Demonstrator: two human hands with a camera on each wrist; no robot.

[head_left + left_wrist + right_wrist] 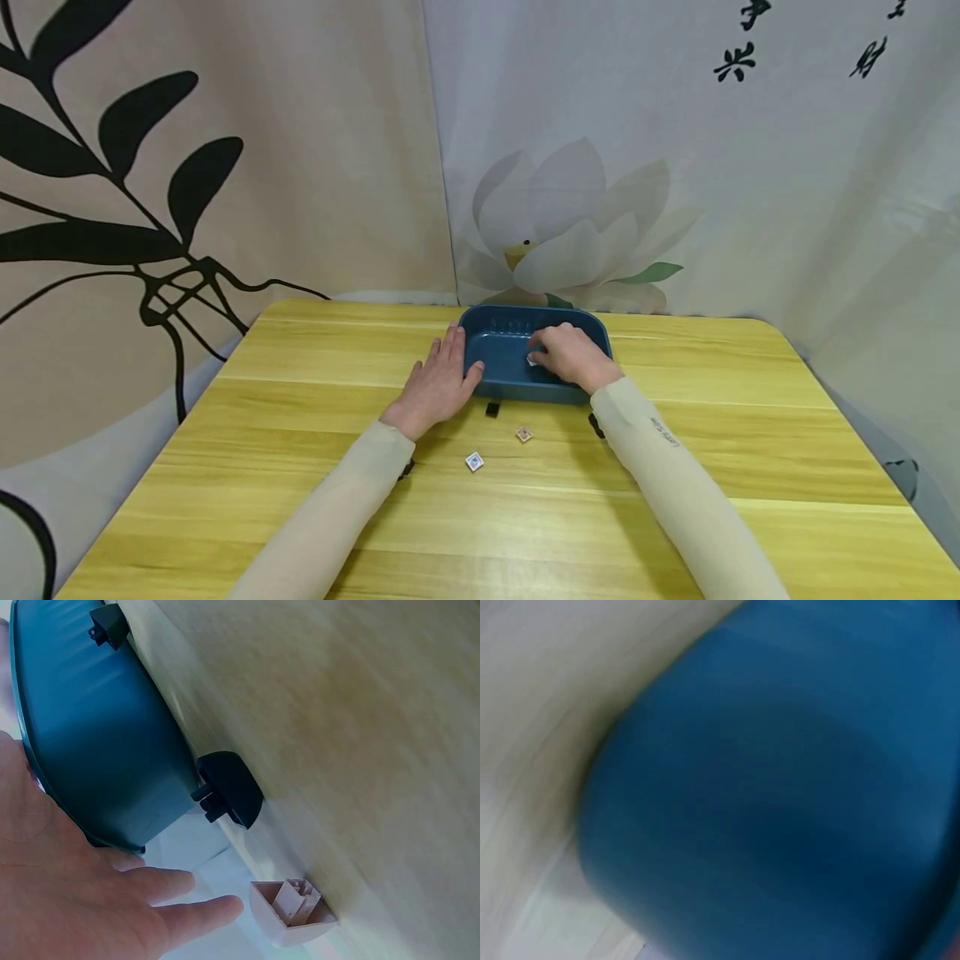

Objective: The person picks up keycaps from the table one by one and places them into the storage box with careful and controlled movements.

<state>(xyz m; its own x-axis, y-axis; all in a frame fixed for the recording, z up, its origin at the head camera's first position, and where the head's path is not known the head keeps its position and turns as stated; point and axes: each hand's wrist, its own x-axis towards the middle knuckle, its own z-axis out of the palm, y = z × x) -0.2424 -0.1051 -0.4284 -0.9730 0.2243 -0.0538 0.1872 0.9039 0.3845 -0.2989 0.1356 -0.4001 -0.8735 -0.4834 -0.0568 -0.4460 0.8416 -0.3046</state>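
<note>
A blue tray (pixel 525 390) stands near the far edge of the table. My left hand (pixel 438 379) lies along its left end, fingers straight, and the left wrist view shows that hand (pixel 82 877) beside the tray wall (pixel 97 727). Over the tray's inside, my right hand (pixel 573 354) pinches a small white keycap (pixel 532 361) between thumb and fingers. In front of the tray lie a black keycap (pixel 492 410), a pale pinkish keycap (pixel 523 434) and a white keycap (pixel 474 461). The right wrist view holds mostly the blurred tray wall (pixel 765 787); the right fingers are hidden there.
The wooden table (pixel 712 483) extends to both sides and toward me. A second dark keycap (pixel 111 626) sits close to the tray wall in the left wrist view. Behind the table hangs a printed curtain (pixel 360 167).
</note>
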